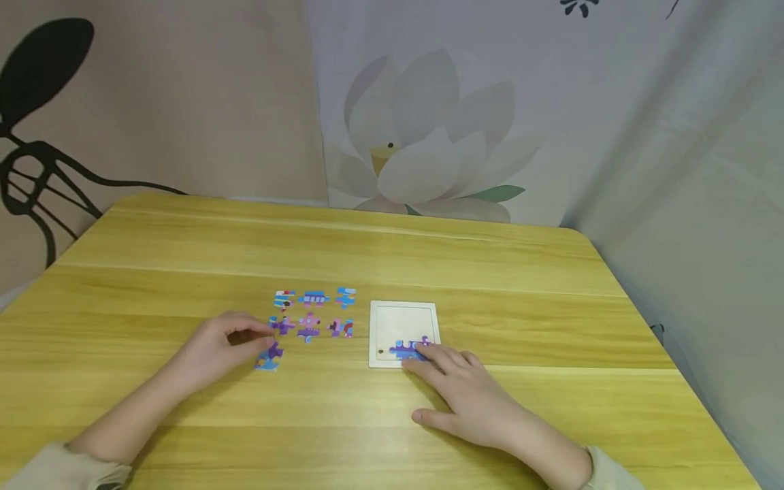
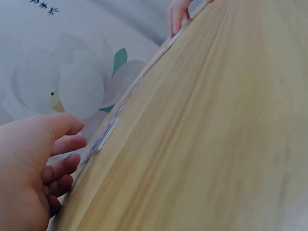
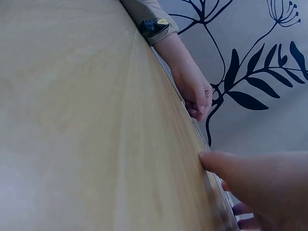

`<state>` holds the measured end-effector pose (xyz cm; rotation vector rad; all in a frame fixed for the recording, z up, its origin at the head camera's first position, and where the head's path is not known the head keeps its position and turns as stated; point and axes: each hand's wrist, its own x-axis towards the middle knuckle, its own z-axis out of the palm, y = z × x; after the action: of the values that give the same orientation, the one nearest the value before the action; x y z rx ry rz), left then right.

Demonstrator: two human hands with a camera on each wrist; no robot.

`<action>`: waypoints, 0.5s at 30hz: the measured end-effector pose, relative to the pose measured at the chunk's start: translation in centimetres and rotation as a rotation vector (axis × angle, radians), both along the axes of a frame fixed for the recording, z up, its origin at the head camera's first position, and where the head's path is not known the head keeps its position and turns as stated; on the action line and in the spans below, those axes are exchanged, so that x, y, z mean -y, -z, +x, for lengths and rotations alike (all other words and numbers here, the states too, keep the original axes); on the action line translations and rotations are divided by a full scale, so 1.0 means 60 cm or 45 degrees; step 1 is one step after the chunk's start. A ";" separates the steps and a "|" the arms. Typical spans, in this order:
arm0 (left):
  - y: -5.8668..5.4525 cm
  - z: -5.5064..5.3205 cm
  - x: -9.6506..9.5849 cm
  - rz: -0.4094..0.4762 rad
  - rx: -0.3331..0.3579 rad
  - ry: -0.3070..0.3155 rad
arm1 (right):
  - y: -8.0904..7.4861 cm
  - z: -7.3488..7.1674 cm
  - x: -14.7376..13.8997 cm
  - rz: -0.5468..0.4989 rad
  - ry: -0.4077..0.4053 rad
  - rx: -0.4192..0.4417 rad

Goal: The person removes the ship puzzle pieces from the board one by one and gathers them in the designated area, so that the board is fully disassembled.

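Observation:
My left hand [image 1: 217, 347] hovers at the left of the loose jigsaw pieces, fingers loosely bent. Its thumb and index tips overlap the top of a blue-purple corner piece [image 1: 267, 359] in the head view. In the left wrist view, a gap shows between the left hand [image 2: 43, 163] and the piece edges. My right hand [image 1: 471, 395] lies with spread fingers over the lower right of a square white puzzle tray [image 1: 404, 306]. Its fingertips rest on blue-purple jigsaw pieces [image 1: 404, 350] along the tray's bottom edge, partly hiding them.
Loose jigsaw pieces lie in two rows left of the tray, among them a blue piece [image 1: 314, 298] with windows and a pink-purple figure piece [image 1: 309, 327]. The wooden table [image 1: 318, 408] ends at a flower-printed curtain [image 1: 429, 122].

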<state>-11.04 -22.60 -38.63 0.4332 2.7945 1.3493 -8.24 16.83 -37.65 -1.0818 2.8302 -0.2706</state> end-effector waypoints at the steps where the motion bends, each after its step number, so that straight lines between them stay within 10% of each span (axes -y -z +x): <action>1: 0.000 -0.001 -0.002 0.008 0.010 -0.020 | 0.000 0.000 0.000 -0.001 0.000 0.003; 15: 0.003 -0.004 -0.059 0.246 0.047 -0.052 | -0.001 0.001 0.000 -0.012 -0.009 0.020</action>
<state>-11.30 -19.05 -38.78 0.3513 2.6685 1.6258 -8.15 16.85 -37.58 -1.0863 2.8139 -0.2913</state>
